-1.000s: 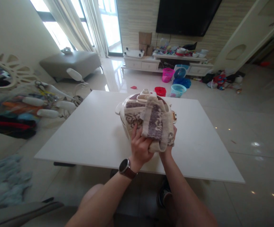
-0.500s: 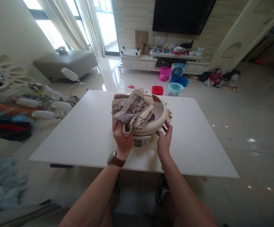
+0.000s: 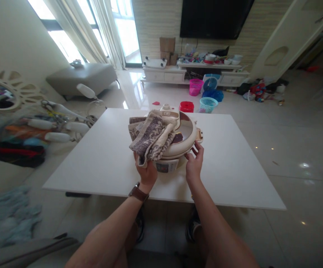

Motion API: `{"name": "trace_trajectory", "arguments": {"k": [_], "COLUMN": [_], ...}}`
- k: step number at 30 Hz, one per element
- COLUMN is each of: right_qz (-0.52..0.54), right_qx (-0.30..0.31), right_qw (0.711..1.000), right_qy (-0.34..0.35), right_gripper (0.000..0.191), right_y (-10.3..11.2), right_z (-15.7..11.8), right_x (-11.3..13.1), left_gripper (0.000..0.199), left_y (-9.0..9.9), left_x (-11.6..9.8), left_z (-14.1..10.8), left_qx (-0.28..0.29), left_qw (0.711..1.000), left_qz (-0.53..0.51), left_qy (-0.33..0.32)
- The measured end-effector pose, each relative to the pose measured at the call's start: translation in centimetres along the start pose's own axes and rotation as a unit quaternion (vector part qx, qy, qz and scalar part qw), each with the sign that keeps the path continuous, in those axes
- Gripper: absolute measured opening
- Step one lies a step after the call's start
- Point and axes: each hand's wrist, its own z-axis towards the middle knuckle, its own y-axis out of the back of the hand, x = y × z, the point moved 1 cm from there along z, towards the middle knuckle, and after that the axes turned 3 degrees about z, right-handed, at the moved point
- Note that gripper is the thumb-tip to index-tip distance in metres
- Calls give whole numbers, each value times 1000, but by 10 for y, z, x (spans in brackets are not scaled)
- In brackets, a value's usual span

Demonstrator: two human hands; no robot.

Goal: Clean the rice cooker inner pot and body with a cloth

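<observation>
We held a patterned towel [image 3: 149,134] against a rounded cooker [image 3: 186,128]

The fingers of our left hand [image 3: 147,176] were closed on the towel's near end, partly hidden beneath it. Our right hand [image 3: 194,165] had its fingers bent at the cooker's near right rim; we could not tell whether they gripped it. The towel's long folds ran from the far side towards us, slanting left, over the cooker's left part. The cooker stood upright, its labelled panel [image 3: 166,166] facing us and a side handle [image 3: 199,135] pointing right. Beneath lay our smooth white tabletop [image 3: 94,160]. Beyond its far edge, red [image 3: 186,107] and turquoise baskets [image 3: 208,105] sat on the glossy floor [image 3: 262,130], before a low cabinet [image 3: 175,77] and a wall-mounted television [image 3: 216,18].
</observation>
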Motion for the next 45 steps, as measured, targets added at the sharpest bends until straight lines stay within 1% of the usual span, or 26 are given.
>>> {"name": "trace_trajectory", "arguments": {"k": [4, 6, 8, 10, 12, 16, 20, 22, 24, 25, 26, 28, 31, 33, 35, 38, 40, 43, 45], "right_qz": [7, 7, 3, -3, -9, -18, -26, -31, -40, -43, -45, -41, -32, -27, -22, -11, -5, -13, -24], "right_qx": [-2, -1, -2, -6, -7, -7, -14, -17, -22, -24, -28, -36, -40, -39, -41, -40, -36, -37, -42], "right_qw": [1000, 1000, 1000, 1000, 1000, 1000, 999, 999, 999, 998, 998, 998, 998, 999, 999, 999, 999, 999, 998], "right_qy": [-7, -3, 4, 11, 13, 16, 18, 20, 23, 24, 25, 25, 22, 20, 18, 12, 13, 26, 37], "right_gripper": [61, 61, 61, 60, 60, 61, 59, 59, 58, 59, 59, 59, 58, 57, 58, 61, 64, 64, 62], "right_y": [-1, -1, -1, -2, -2, -2, -3, -3, -3, -4, -4, -5, -8, -9, -10, -11, -11, -10, -10], "right_z": [1, 1, 1, 0, -1, -2, -1, -1, -1, -1, -1, -2, -3, -3, -4, -7, -8, -10, -10], "right_x": [-2, -3, -3, -3, -3, -2, -3, -3, -2, -2, -1, 0, 1, 1, 1, -1, -2, -2, -2], "left_gripper": [33, 37, 43, 45, 43, 35, 33, 31, 28, 28, 28, 29, 34, 38, 41, 42, 39, 32, 26], "left_y": [5, 5, 3, -1, -7, -14, -15, -13, -11, -10, -9, -8, -6, -6, -5, -5, -6, -10, -13], "left_x": [0, 3, 6, 10, 15, 27, 33, 30, 27, 25, 24, 25, 30, 32, 30, 29, 33, 49, 62], "left_z": [-13, -14, -7, 6, 24, 61, 89, 98, 99, 97, 93, 82, 63, 52, 42, 29, 24, 23, 26], "left_qx": [-31, -48, -65, -75, -66, -3, 58, 93, 132, 143, 140, 99, -12, -78, -116, -136, -142, -139, -136], "left_qw": [998, 995, 991, 989, 989, 996, 998, 995, 989, 987, 988, 994, 993, 979, 958, 925, 899, 852, 828], "left_qz": [-3, -10, -17, -25, -30, -18, 16, 26, 18, 7, -8, -39, -72, -87, -101, -121, -144, -173, -163], "left_qy": [57, 91, 116, 126, 126, 87, 31, -13, -57, -68, -65, -19, 95, 169, 241, 335, 388, 474, 519]}}
